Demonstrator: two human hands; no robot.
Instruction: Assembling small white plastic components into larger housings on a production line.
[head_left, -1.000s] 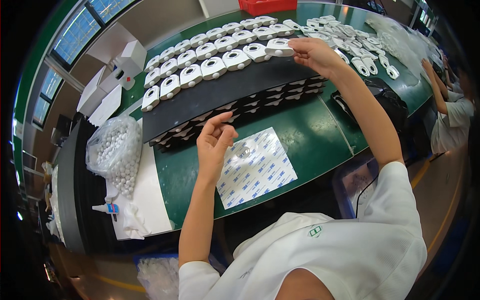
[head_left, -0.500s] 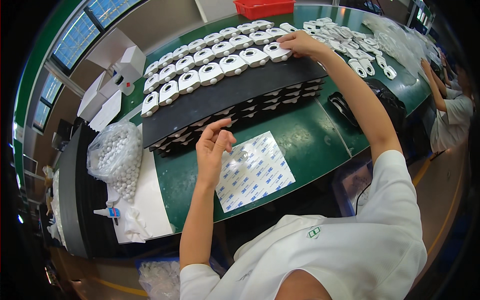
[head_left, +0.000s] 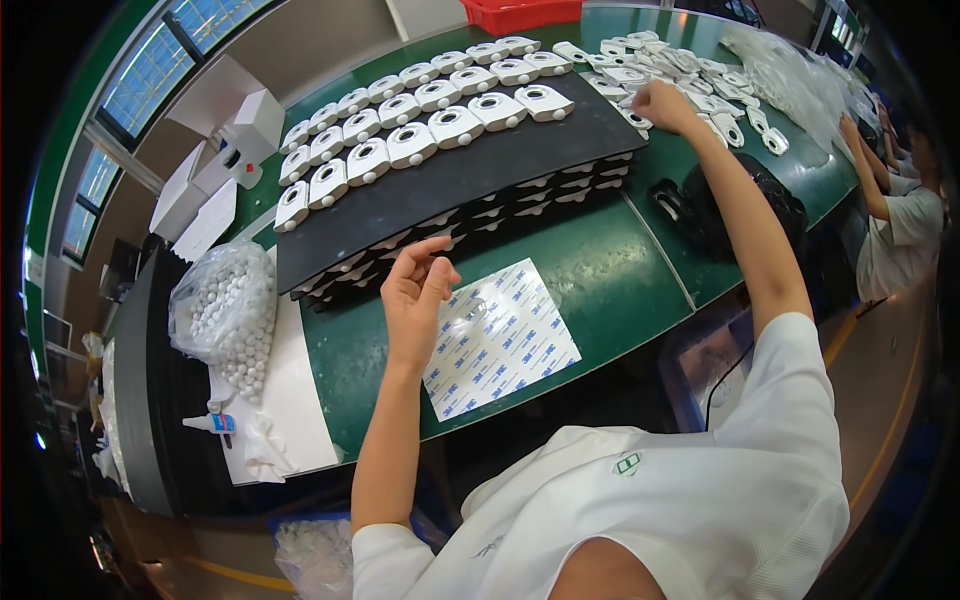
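Observation:
My right hand (head_left: 664, 106), fingers curled down, is at the near left edge of a loose pile of white plastic parts (head_left: 690, 80). Its fingertips are by one part; whether they hold it is hidden. My left hand (head_left: 412, 300) hovers near the left edge of a white sheet with blue print (head_left: 500, 340). Its index finger points out, thumb apart, other fingers bent, and nothing shows in it. Three rows of white parts with round holes and small white balls (head_left: 455, 125) stand on a black board (head_left: 440, 180), the top of a stack.
A clear bag of white balls (head_left: 225, 310), a small glue bottle (head_left: 210, 423) and a crumpled tissue (head_left: 265, 450) lie at the left. White boxes (head_left: 258, 125) stand behind. At the right are a black bag (head_left: 745, 205), clear plastic bags (head_left: 785, 85) and another person (head_left: 895, 230).
My right hand has left the last part in the near row and moved right to the loose pile. That part stays on the board. My left hand has hardly moved.

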